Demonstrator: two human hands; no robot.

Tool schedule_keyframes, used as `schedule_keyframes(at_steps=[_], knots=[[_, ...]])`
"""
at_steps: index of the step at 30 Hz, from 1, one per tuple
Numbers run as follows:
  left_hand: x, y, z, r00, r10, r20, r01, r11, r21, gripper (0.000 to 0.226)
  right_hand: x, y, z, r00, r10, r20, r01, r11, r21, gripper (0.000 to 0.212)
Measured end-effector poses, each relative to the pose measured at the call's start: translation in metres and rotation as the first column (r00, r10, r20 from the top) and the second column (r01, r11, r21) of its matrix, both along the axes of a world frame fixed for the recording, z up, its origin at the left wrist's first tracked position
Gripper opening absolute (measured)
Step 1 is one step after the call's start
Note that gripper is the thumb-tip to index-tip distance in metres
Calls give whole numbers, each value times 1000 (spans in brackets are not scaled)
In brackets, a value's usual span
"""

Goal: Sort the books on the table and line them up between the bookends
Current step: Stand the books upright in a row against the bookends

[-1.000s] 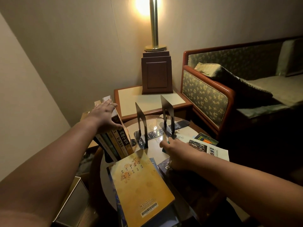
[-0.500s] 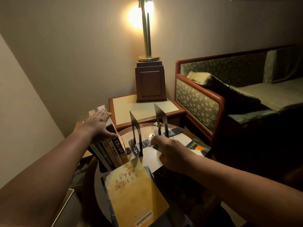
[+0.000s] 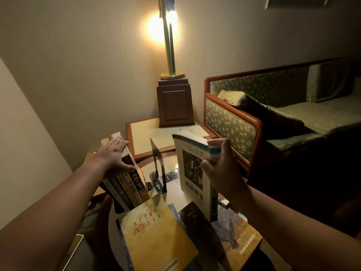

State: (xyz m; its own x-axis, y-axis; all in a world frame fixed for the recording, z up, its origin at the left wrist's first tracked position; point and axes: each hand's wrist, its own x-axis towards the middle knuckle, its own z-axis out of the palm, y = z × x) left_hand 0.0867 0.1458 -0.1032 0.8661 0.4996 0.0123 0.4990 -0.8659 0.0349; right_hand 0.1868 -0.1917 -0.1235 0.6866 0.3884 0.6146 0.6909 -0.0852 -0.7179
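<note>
The row of books (image 3: pixel 127 184) stands at the left edge of the round table (image 3: pixel 172 183), spines toward me, the whole row leaning left. My left hand (image 3: pixel 113 157) lies across their top edges with the fingers straight and the thumb down against the outermost spine. It is pressing, not gripping.

Just right of the row, with a gap between, a black metal bookend (image 3: pixel 157 169) stands upright on the glossy tabletop.

Right of that, my right hand (image 3: pixel 220 167) grips a white paperback (image 3: pixel 192 169) and holds it upright. The fingers curl over its top corner and the thumb is on the cover that faces me. Its lower end overlaps the flat books nearer me, and I cannot tell whether it touches them.

Those flat books fill the near side of the table: a yellow book (image 3: pixel 156 237) with a barcode at its near edge, a dark book (image 3: pixel 199 225) beside it, and a blue-and-orange book (image 3: pixel 240 237) at the right.

Beyond the round table sits a square side table (image 3: pixel 144 133) carrying a wooden block (image 3: pixel 174 104) that bears a lit brass lamp (image 3: pixel 169 55). To the right is a sofa (image 3: pixel 232 126) in green patterned cloth with a wooden frame, and a cushion (image 3: pixel 259 106) slumped over its arm. Low at the left, beside my forearm, there is a pale box (image 3: pixel 76 249).
</note>
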Motion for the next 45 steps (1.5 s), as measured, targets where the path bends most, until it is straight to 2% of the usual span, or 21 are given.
schedule_keyframes(at_steps=[5, 8, 10, 15, 21, 31, 35, 39, 42, 45], knots=[[1, 2, 0, 1000, 0, -12, 0, 1000, -5, 109, 8, -14, -7, 981, 85, 175, -35, 963, -267, 50], [2, 2, 0, 1000, -8, -17, 8, 1000, -1, 109, 11, -22, 2, 978, 153, 141, -85, 913, -400, 60], [3, 1, 1, 1000, -8, -13, 8, 1000, -7, 108, 8, -22, 7, 982, 158, 107, -99, 900, -424, 66], [5, -1, 1, 1000, -12, -26, 12, 1000, -6, 111, 5, -14, 20, 997, 62, 43, -45, 944, -327, 68], [4, -4, 3, 999, -13, -39, 12, 1000, -6, 113, 2, 10, 63, 983, -11, 185, 42, 986, -162, 61], [0, -9, 5, 1000, -5, 21, 6, 1000, -28, 113, 7, 98, 124, 949, -11, 314, -19, 996, 90, 56], [-6, -15, 8, 981, 42, 192, -16, 991, -133, 114, 5, 142, 114, 942, 40, 334, -76, 992, 96, 55], [-12, -18, 4, 934, -98, 344, 99, 995, 14, 100, 4, 179, 84, 944, 87, 319, -107, 993, 45, 57], [-11, -15, 2, 936, -116, 334, 120, 993, 9, 100, 2, 192, 56, 946, 158, 284, -169, 986, 14, 55], [-10, -6, 2, 970, 20, 243, 12, 992, -129, 92, 1, 196, 29, 937, 236, 258, -238, 971, -23, 49]])
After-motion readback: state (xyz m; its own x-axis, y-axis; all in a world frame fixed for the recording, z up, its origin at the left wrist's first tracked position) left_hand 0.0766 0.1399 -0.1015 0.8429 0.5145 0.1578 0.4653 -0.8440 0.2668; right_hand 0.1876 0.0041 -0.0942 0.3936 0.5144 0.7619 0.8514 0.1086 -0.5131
